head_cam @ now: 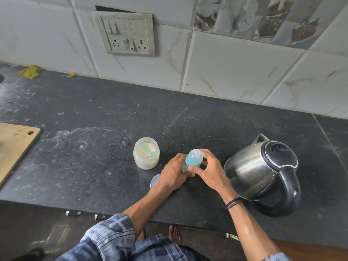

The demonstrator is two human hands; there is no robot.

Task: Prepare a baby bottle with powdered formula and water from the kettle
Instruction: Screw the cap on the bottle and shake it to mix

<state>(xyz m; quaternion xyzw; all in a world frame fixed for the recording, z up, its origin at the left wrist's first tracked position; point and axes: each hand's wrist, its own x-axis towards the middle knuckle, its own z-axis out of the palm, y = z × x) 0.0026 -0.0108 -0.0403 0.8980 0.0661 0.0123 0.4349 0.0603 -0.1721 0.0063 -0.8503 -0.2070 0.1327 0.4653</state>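
A plaid sleeve (111, 234) fills the near edge at 6 o'clock, and from it the left forearm reaches up to the left hand (174, 173). That hand wraps the lower body of the baby bottle (194, 159), its fingers clamped round the bottle's left side. The right hand (209, 171), a dark cord bracelet (233, 202) at its wrist, comes in from 5 o'clock; its fingers close on the bottle's blue cap end, thumb in front. The bottle stands on the dark speckled surface (105, 117) near the middle, leaning slightly toward 1 o'clock. Just at its 10 o'clock stands an open formula jar (146, 156) with pale powder and a greenish scoop inside. A round lid (154, 180) lies partly hidden under the left hand. At 3 o'clock of the bottle sits the steel kettle (263, 172), lid down, black handle toward the person. A wooden board (13, 146) lies at 9 o'clock.
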